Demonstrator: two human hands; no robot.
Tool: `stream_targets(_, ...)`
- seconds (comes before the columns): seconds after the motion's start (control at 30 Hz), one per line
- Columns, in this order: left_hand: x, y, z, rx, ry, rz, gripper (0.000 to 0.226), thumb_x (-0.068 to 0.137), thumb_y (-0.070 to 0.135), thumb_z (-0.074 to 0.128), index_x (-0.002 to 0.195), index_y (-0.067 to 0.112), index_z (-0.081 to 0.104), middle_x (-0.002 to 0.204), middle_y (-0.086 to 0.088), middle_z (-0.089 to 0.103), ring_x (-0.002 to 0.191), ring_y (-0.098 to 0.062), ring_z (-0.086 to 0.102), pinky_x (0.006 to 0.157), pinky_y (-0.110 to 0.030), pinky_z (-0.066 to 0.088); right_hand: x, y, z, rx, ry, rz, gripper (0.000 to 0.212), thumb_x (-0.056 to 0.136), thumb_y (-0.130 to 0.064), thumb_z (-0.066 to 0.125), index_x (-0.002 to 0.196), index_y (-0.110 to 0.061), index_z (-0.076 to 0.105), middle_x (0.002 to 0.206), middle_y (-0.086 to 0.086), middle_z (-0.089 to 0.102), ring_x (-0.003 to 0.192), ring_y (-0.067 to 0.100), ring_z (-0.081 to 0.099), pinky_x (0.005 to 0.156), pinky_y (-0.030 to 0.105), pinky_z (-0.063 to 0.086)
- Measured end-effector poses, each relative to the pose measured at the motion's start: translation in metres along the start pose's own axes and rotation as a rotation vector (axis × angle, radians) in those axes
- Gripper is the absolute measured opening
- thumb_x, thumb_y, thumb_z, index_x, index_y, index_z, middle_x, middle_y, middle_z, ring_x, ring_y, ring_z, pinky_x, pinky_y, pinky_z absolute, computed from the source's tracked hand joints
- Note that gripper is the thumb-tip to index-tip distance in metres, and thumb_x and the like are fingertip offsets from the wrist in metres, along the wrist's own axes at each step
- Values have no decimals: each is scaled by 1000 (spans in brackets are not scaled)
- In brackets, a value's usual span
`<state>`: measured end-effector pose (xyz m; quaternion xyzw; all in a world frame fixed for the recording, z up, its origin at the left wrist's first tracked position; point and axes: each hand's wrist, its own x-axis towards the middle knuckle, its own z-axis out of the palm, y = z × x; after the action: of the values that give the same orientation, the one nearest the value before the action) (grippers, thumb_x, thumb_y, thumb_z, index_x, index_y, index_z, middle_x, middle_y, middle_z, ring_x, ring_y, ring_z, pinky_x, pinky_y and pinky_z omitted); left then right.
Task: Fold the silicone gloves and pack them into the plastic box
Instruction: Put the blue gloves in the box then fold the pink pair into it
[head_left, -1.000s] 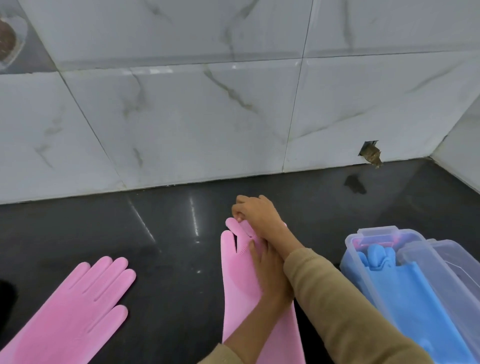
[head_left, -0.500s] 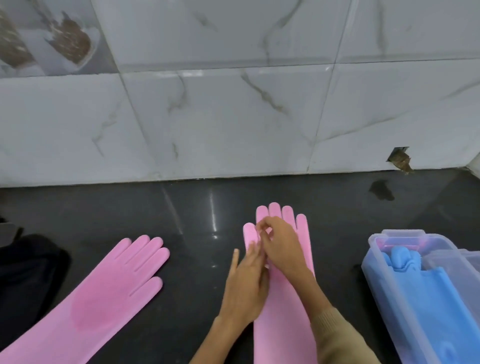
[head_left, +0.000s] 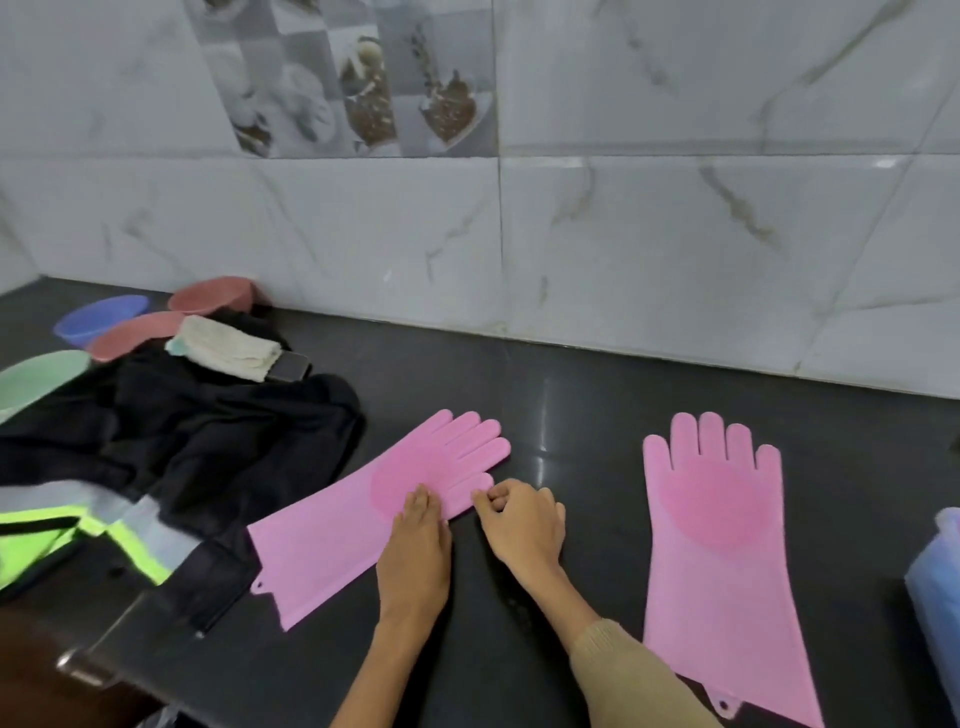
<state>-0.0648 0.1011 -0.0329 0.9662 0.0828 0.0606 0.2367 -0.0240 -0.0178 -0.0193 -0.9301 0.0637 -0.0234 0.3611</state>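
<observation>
Two pink silicone gloves lie flat on the black counter. The left glove (head_left: 363, 514) lies slanted, fingers pointing up and right. The right glove (head_left: 719, 551) lies straight, fingers toward the wall. My left hand (head_left: 415, 545) rests with straight fingers on the left glove's lower palm edge. My right hand (head_left: 519, 519) pinches the tip of that glove's thumb with curled fingers. The plastic box (head_left: 940, 587) with blue gloves inside shows only as a blurred blue edge at the far right.
A black garment (head_left: 197, 447) with a neon-yellow and grey band lies left of the gloves. A folded cream cloth (head_left: 228, 348) lies on it. Blue, pink and green bowls (head_left: 104, 322) stand at the back left. The tiled wall (head_left: 623, 249) bounds the counter behind.
Both hands left the right glove, which now lies spread flat, and moved left onto the other glove. The view swung left, so the box slid to the frame's edge.
</observation>
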Motion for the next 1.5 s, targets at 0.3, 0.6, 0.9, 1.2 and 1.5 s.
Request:
stream_targets(0.3,5,27,-9,220,4,18,18,94,13,34,101,14,51,105,-2,62,82,-22,62,64,-30,43,6,-8,-2,41,63,125,26,85,-35,51,69,-20,65,72,-3,66,80,22,57,78,33,33)
stream_targets(0.6,5,128,26,67,37,216,23,98,18,39,85,17,58,85,1,64,72,-13,54,62,-26,41,46,35,-76,198,179,192,30,90,-24,48,70,-4,58,70,11,60,66,26,53,59,29,37)
stream_targets(0.9,18,170,61,55,47,333,20,96,22,31,85,23,48,100,4,64,87,-21,58,75,-28,43,55,89,-126,99,189,153,29,92,-18,47,65,-7,55,68,10,59,67,25,56,71,38,51)
stream_targets(1.2,8,189,34,168,218,606,28,44,17,81,46,16,54,43,-1,52,32,-8,44,43,-11,5,0,123,-110,145,344,179,16,89,-25,56,76,-18,63,72,-7,61,66,9,56,59,14,41)
stream_targets(1.5,15,185,81,-16,3,370,19,94,11,41,82,14,56,82,0,61,66,-15,52,48,-17,31,-19,128,-103,137,381,2,6,91,-20,56,88,-19,61,87,-7,61,83,12,52,80,21,45)
